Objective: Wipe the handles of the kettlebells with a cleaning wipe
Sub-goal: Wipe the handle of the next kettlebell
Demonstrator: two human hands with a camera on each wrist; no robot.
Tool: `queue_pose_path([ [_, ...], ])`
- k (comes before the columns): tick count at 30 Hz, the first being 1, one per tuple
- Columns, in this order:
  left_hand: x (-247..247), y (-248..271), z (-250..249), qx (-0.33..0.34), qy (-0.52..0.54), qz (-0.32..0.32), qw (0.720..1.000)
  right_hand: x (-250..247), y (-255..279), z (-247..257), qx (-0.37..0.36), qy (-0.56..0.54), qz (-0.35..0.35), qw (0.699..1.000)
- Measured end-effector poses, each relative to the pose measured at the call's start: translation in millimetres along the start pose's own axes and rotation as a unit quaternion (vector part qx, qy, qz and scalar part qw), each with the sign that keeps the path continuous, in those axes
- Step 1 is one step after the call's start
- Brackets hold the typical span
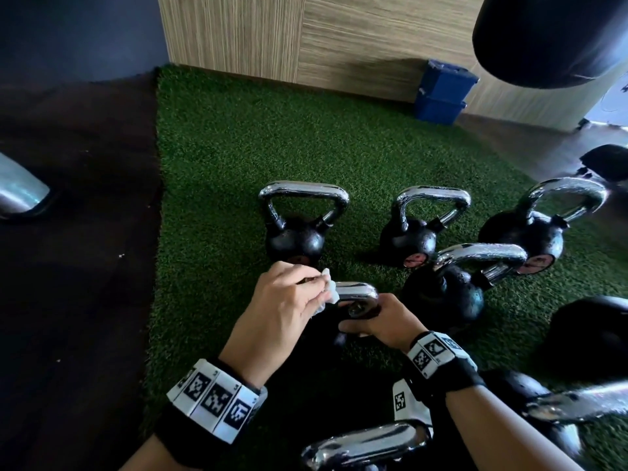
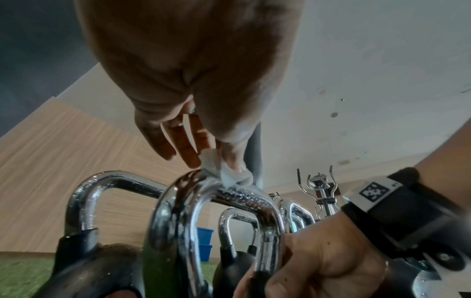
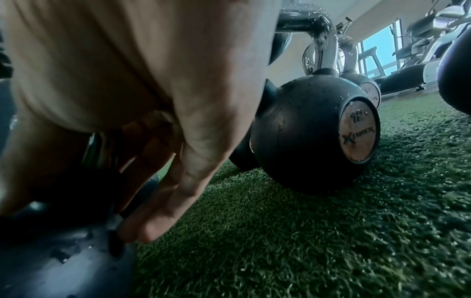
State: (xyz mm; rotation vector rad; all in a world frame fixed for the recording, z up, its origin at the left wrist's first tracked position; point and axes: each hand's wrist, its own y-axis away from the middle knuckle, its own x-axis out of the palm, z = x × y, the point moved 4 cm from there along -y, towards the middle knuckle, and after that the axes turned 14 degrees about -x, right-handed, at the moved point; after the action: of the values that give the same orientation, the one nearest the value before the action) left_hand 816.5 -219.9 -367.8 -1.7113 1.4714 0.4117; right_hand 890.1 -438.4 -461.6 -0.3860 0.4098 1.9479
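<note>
A kettlebell with a black body and a chrome handle [image 1: 360, 292] stands on the green turf right in front of me. My left hand [image 1: 299, 287] pinches a small white cleaning wipe [image 1: 329, 288] and presses it on the left top corner of that handle. In the left wrist view the wipe [image 2: 226, 173] sits bunched on the wet handle bar [image 2: 244, 194] under thumb and fingers. My right hand [image 1: 368, 322] grips the handle's right leg [image 2: 270, 242] just above the body [image 3: 63, 262], steadying it.
Several more kettlebells stand on the turf [image 1: 238, 147]: three in a far row [image 1: 299, 215] [image 1: 419, 226] [image 1: 540, 229], one close on the right [image 1: 455, 283], two near my wrists [image 1: 367, 447]. Blue bins [image 1: 441, 93] stand by the wood wall. A black bag [image 1: 550, 35] hangs top right.
</note>
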Motion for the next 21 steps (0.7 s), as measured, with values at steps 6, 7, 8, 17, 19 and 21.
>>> queue_pose_path([
  [6, -7, 19, 36, -0.06, 0.083, -0.063, 0.993, 0, 5, -2, 0.013, 0.017, -0.008, 1.0],
  [7, -8, 23, 44, -0.079, 0.116, -0.069, 0.988, 0, 5, -2, 0.014, 0.018, -0.008, 1.0],
  [8, -7, 27, 50, -0.093, 0.144, -0.067, 0.983, 1, 6, -2, 0.015, 0.019, -0.007, 1.0],
  [17, 33, 49, 89, -0.228, 0.219, -0.02, 0.949, 4, 10, 6, -0.014, 0.015, -0.015, 1.0],
  [19, 52, 55, 98, -0.263, 0.24, -0.005, 0.934, 4, 10, 6, -0.023, 0.012, -0.017, 1.0],
  [21, 62, 59, 103, -0.276, 0.244, -0.005, 0.93, 3, 10, 7, -0.024, 0.019, -0.015, 0.999],
])
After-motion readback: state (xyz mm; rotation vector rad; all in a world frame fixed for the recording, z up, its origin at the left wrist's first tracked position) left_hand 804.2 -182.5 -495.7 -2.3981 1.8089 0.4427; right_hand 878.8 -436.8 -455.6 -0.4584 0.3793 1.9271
